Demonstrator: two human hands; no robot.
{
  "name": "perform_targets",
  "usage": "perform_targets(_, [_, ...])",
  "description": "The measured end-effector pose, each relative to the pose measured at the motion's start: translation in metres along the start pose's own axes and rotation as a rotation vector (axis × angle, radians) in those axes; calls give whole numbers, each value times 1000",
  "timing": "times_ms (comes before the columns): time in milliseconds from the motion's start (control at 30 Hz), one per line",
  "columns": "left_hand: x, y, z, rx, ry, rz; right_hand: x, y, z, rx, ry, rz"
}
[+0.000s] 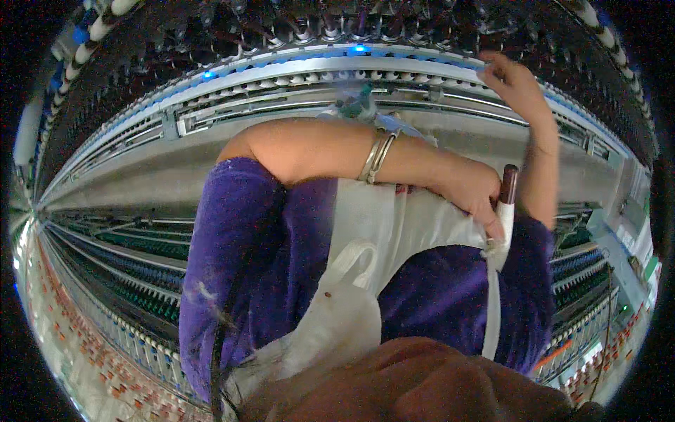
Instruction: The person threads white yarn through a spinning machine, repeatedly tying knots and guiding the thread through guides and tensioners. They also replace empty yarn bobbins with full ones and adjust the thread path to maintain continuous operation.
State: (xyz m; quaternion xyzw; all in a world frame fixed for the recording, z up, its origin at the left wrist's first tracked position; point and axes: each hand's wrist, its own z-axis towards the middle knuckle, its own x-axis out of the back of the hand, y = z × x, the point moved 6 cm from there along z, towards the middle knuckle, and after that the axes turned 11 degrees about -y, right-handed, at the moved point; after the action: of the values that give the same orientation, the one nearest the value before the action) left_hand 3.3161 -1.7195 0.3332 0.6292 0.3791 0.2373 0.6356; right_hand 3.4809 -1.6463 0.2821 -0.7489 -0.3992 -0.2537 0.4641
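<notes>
My left forearm, with metal bangles [378, 158] at the wrist, crosses in front of my body to the right. My left hand [481, 197] is closed at the edge of the white apron [422, 225], its fingers bent down onto the cloth. Right beside these fingers, a dark brown handle [508, 184] sticks up out of a narrow white holder [505, 228]. My right hand [512, 83] is raised at the machine's rail [436, 69], fingers curled together; whatever sits between them is too small and blurred to make out.
A long textile machine curves across the front, with rows of dark spindles [302, 28] and white rollers [281, 82] along its rail. A green and blue object [355, 104] shows beyond my left forearm. Behind me stretches another machine row [133, 281] with orange-and-white bobbins [105, 344].
</notes>
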Motion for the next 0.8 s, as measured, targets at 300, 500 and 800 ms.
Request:
perform_targets(300, [86,-64,-78,-39,652,81,-71,-34,35,35,-135,962])
perform_targets(500, [139,-116,-204,215,1451,1134,-101,-60,13,135,-639,928])
perform_targets(800, [131,-259,-214,293,1181,314,-139,-33,100,-44,388,1661])
